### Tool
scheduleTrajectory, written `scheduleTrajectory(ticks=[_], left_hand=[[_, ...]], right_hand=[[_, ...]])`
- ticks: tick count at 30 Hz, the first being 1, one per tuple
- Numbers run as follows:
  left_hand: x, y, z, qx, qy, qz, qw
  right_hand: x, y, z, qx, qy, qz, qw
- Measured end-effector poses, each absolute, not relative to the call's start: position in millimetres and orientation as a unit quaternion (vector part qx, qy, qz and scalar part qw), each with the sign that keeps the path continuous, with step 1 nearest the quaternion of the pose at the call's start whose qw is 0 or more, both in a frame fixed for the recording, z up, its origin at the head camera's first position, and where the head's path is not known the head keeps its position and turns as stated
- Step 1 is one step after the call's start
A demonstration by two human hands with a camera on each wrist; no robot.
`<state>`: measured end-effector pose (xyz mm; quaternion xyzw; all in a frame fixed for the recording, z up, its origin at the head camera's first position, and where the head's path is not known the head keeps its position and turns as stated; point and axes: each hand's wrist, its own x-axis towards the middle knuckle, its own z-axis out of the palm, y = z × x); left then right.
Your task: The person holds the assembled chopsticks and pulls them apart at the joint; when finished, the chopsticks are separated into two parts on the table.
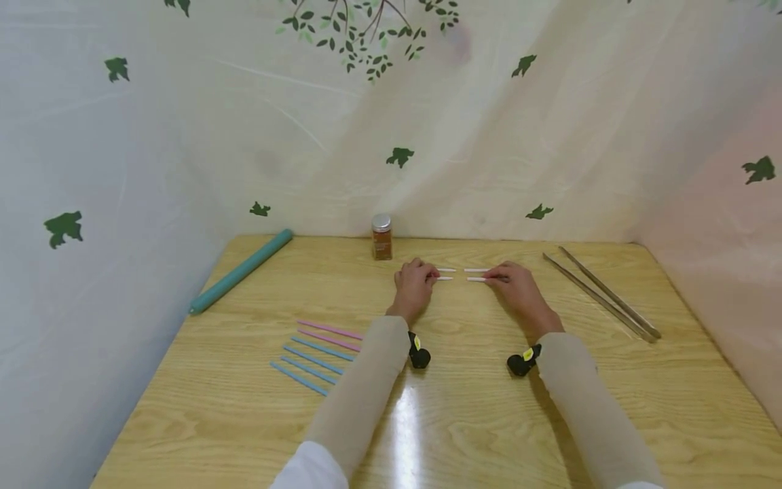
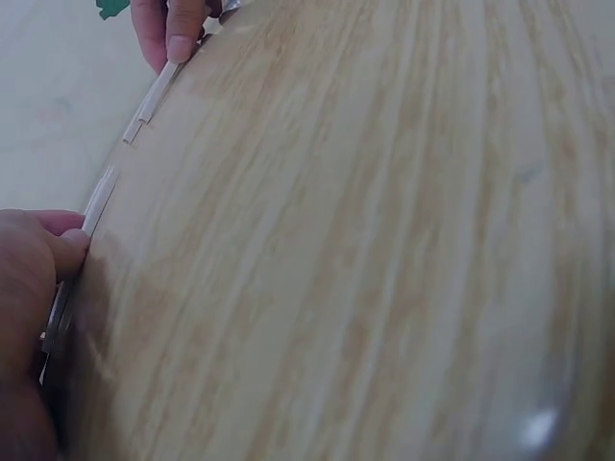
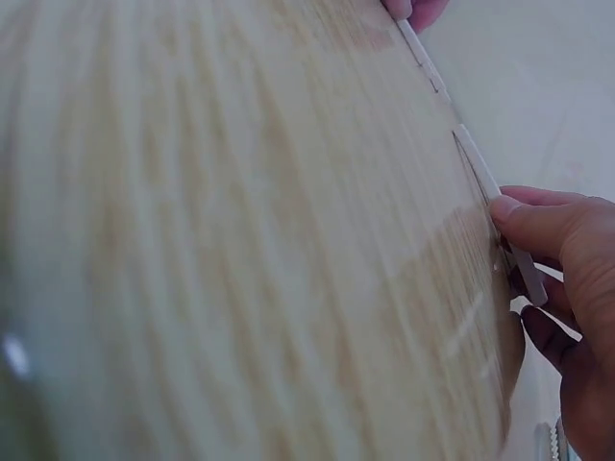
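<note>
Two pairs of white sticks (image 1: 446,278) lie nearly end to end, just right of the frame's centre.

The left hand (image 1: 415,282) pinches the left pair and the right hand (image 1: 516,285) the right pair, each towards the outer end; whether both sticks of a pair are gripped, I cannot tell. Their long axes run left to right across the frame, tips facing over a narrow gap, neither hand clearly nearer it. At mid-frame, beyond the left hand, a capped jar (image 1: 382,244) with reddish-brown contents stands upright on the counter (image 1: 464,421).

Four white sticks (image 1: 476,270), four blue (image 1: 313,360), two pink (image 1: 330,330), two brown (image 1: 609,292), one jar (image 1: 382,244), one cylinder (image 1: 241,272)
</note>
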<state>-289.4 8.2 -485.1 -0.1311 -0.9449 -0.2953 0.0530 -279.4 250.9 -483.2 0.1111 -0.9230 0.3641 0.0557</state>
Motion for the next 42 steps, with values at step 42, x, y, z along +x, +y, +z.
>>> scheduleTrajectory(ticks=[42], left_hand=[[-261, -63, -448, -0.259, -0.894, -0.365, 0.027]], right_hand=[[-251, 187, -454, 0.217, -0.903, 0.361, 0.085]])
